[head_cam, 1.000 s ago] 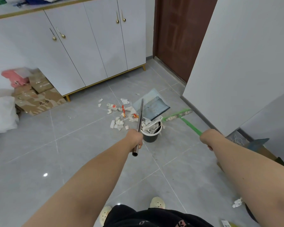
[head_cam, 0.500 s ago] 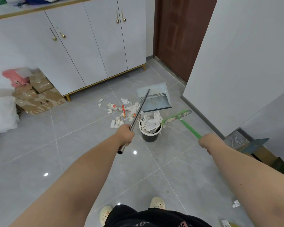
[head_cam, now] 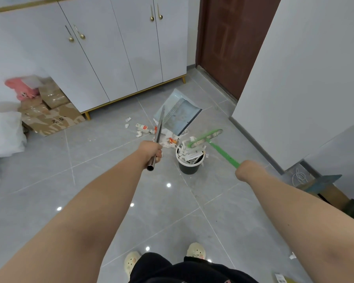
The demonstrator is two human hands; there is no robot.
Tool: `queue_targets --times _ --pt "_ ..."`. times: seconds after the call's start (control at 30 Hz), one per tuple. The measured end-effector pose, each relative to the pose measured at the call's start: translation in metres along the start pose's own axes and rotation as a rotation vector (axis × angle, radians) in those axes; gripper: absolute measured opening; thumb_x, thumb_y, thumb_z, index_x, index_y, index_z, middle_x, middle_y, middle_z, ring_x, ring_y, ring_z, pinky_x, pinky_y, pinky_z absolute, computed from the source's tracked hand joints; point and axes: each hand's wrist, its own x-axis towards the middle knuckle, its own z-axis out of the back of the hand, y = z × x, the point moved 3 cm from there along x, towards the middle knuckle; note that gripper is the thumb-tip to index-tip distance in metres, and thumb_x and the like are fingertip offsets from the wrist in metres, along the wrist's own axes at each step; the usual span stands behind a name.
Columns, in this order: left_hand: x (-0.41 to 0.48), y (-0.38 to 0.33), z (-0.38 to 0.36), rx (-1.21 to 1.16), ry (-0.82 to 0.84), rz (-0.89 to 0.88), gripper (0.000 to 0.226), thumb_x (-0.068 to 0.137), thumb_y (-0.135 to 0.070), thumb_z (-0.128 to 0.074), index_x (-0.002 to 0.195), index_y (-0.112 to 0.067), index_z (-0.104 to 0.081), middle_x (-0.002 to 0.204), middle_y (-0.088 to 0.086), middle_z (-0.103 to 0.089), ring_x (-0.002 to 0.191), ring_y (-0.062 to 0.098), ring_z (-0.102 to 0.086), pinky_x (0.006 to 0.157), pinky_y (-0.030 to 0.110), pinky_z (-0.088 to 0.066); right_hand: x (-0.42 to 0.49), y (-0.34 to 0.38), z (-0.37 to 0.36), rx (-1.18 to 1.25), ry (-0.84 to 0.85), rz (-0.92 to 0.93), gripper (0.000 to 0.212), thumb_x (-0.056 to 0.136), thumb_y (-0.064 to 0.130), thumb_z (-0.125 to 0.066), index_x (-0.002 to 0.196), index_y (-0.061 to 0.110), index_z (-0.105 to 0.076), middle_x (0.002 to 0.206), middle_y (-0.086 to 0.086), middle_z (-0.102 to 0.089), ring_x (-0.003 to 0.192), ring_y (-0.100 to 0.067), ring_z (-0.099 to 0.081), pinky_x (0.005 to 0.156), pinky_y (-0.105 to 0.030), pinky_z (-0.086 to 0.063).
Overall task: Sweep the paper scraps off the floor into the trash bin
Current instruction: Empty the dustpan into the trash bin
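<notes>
My left hand (head_cam: 151,151) grips the steel handle of a pale blue dustpan (head_cam: 177,112), which is raised and tilted beyond the bin. A small black trash bin (head_cam: 189,163) stands on the floor, stuffed with white paper. My right hand (head_cam: 245,169) grips the green handle of a broom (head_cam: 205,137), whose head lies over the bin's rim. Paper scraps (head_cam: 145,128) lie scattered on the grey tiles left of the bin, under the dustpan handle.
White cabinets (head_cam: 110,58) stand behind the scraps, a brown door (head_cam: 229,41) at the back right, a white wall (head_cam: 305,78) on the right. Cardboard boxes (head_cam: 49,113) and white bags (head_cam: 2,133) sit at left. A box (head_cam: 319,186) lies at right. One scrap (head_cam: 292,256) lies by my right arm.
The dustpan has swung up and back from over the bin. The broom head has moved left onto the bin's rim.
</notes>
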Motion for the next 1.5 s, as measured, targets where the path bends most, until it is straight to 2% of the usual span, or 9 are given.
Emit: queue_targets --times 0.13,0.27,0.47,0.63,0.8,0.93,1.07,1.27,1.5 --pt "0.012 -0.001 0.016 -0.023 -0.035 0.022 0.021 0.094 0.004 -0.041 0.076 -0.005 -0.044 0.06 0.005 -0.037 0.024 0.005 -0.033 0.032 0.009 -0.029 -0.005 0.023 0.002 -0.291 -0.042 0.044 0.031 0.093 0.011 -0.046 0.122 0.014 -0.058 0.118 -0.002 -0.061 0.112 -0.022 -0.059 0.088 -0.03 -0.047" --pt "0.025 -0.002 0.024 -0.072 -0.07 0.062 0.021 0.094 0.004 -0.04 0.077 -0.006 -0.042 0.061 0.005 -0.036 0.022 0.006 -0.032 0.033 0.008 -0.029 0.003 0.075 0.0 -0.446 0.007 0.083 0.038 0.093 0.004 -0.047 0.129 0.013 -0.055 0.129 -0.001 -0.056 0.118 -0.024 -0.055 0.085 -0.034 -0.048" --pt "0.042 0.004 0.026 -0.196 -0.087 0.139 0.01 0.096 0.002 -0.039 0.103 -0.005 -0.041 0.065 0.005 -0.036 0.022 0.005 -0.033 0.03 0.008 -0.029 0.014 0.136 -0.029 -0.628 0.004 0.195 0.036 0.096 0.002 -0.042 0.131 0.005 -0.051 0.135 -0.01 -0.051 0.122 -0.028 -0.052 0.094 -0.036 -0.046" --pt "0.063 0.019 0.027 -0.269 -0.068 0.23 0.016 0.097 0.001 -0.038 0.084 -0.007 -0.043 0.065 0.004 -0.035 0.022 0.005 -0.034 0.03 0.008 -0.029 0.024 0.13 -0.093 -0.607 0.108 0.139 0.037 0.094 -0.001 -0.041 0.131 -0.001 -0.049 0.129 -0.013 -0.054 0.114 -0.032 -0.058 0.082 -0.039 -0.054" --pt "0.073 0.029 0.025 -0.372 -0.06 0.306 0.018 0.098 0.001 -0.036 0.083 -0.006 -0.043 0.066 0.002 -0.034 0.022 0.004 -0.034 0.029 0.008 -0.028 0.017 0.115 -0.13 -0.7 0.102 0.168 0.051 0.092 -0.005 -0.043 0.138 -0.015 -0.023 0.121 -0.019 -0.057 0.1 -0.027 -0.066 0.074 -0.03 -0.056" --pt "0.069 0.032 0.019 -0.418 -0.05 0.35 0.018 0.098 0.0 -0.035 0.084 -0.01 -0.041 0.065 0.002 -0.033 0.022 0.005 -0.032 0.028 0.008 -0.028 0.015 0.124 -0.12 -0.719 0.133 0.193 0.049 0.09 -0.007 -0.044 0.137 -0.014 -0.029 0.126 -0.02 -0.053 0.104 -0.031 -0.064 0.072 -0.032 -0.055" --pt "0.057 0.029 0.013 -0.442 -0.04 0.354 0.017 0.097 0.001 -0.034 0.084 -0.01 -0.041 0.065 0.001 -0.033 0.022 0.006 -0.032 0.028 0.008 -0.03 0.013 0.131 -0.101 -0.655 0.18 0.237 0.042 0.086 -0.009 -0.051 0.128 -0.003 -0.051 0.126 -0.012 -0.055 0.105 -0.031 -0.063 0.037 -0.03 -0.045" --pt "0.039 0.024 0.018 -0.446 -0.034 0.302 0.02 0.096 0.001 -0.032 0.082 -0.009 -0.042 0.066 0.001 -0.032 0.023 0.006 -0.032 0.029 0.009 -0.03 0.015 0.102 -0.057 -0.486 0.162 0.197 0.04 0.095 0.001 -0.044 0.134 0.005 -0.049 0.132 -0.006 -0.055 0.119 -0.028 -0.056 0.088 -0.038 -0.052" --pt "0.016 0.006 0.03 -0.439 -0.045 0.264 0.023 0.094 0.001 -0.032 0.077 -0.011 -0.041 0.044 0.002 -0.036 0.022 0.007 -0.033 0.028 0.009 -0.031 -0.007 0.076 0.008 -0.466 -0.012 0.211 0.036 0.094 0.01 -0.048 0.13 0.015 -0.055 0.128 0.0 -0.058 0.119 -0.021 -0.056 0.094 -0.03 -0.049"
